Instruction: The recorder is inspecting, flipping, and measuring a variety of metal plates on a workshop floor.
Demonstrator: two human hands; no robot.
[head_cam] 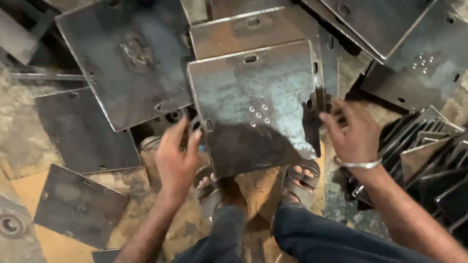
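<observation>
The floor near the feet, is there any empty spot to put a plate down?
Little. Bare floor shows at the left edge beside the dark plates, and a strip right of the sandalled feet. Ahead, the square plates overlap; the stacked plates crowd the right.

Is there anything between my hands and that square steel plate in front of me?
Nothing visible. The left hand is at the steel plate's left edge, the right hand at its right edge.
</observation>
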